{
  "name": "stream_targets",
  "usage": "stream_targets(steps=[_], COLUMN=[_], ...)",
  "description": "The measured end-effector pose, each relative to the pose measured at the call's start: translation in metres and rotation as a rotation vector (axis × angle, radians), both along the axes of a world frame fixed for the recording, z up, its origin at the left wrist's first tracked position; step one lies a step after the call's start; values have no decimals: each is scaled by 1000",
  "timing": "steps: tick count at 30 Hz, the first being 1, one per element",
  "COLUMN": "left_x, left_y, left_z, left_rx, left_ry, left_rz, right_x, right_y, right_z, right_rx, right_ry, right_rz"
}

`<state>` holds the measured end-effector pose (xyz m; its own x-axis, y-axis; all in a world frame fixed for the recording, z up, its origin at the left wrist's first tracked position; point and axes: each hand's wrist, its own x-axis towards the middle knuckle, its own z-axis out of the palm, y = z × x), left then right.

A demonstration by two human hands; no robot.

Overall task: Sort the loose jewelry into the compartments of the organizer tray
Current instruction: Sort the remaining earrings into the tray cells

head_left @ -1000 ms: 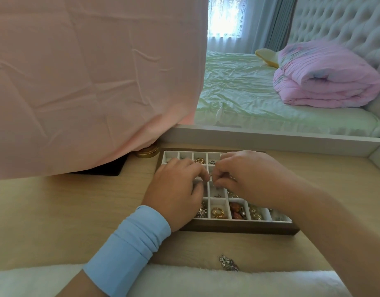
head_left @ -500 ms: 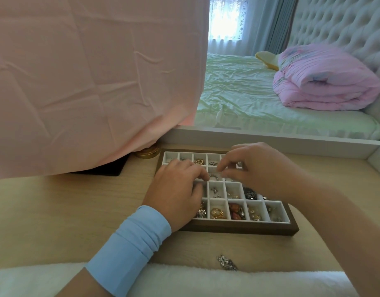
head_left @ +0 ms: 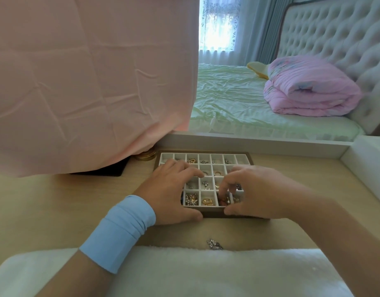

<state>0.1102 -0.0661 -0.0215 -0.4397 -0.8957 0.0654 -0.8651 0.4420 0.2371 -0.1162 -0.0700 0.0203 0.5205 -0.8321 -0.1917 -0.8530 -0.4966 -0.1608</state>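
One left hand [head_left: 171,189] lies flat-fingered on the left end of the single organizer tray [head_left: 206,152], thumb against its near wall. One right hand [head_left: 255,189], earlier over the far rows, now curls into a near-row compartment; whether it pinches anything, I cannot tell. One loose silver piece [head_left: 214,245] lies at the near edge of the desk [head_left: 56,200], which is bare to the left.

A home bedroom – made bed [head_left: 238,103], folded quilt [head_left: 309,91], tufted headboard [head_left: 339,33]

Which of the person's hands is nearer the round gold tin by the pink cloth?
Left. The left hand rests on the tray near the gold tin; the right hand reaches into the tray farther right.
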Motion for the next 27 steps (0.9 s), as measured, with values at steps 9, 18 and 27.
stream_targets(steps=[9,18,27], left_x=[-22,-29,-16], left_y=[55,69,63], left_z=[6,-8,-15], left_rx=[-34,93,102], left_ry=[-2,-18,72], left_rz=[-98,-60,54], right_x=[1,0,-4], right_y=[47,61,59], right_z=[-22,-39,-51], right_rx=[-48,-13,-112], right_ry=[2,-133,-215], right_rz=[73,-20,-109])
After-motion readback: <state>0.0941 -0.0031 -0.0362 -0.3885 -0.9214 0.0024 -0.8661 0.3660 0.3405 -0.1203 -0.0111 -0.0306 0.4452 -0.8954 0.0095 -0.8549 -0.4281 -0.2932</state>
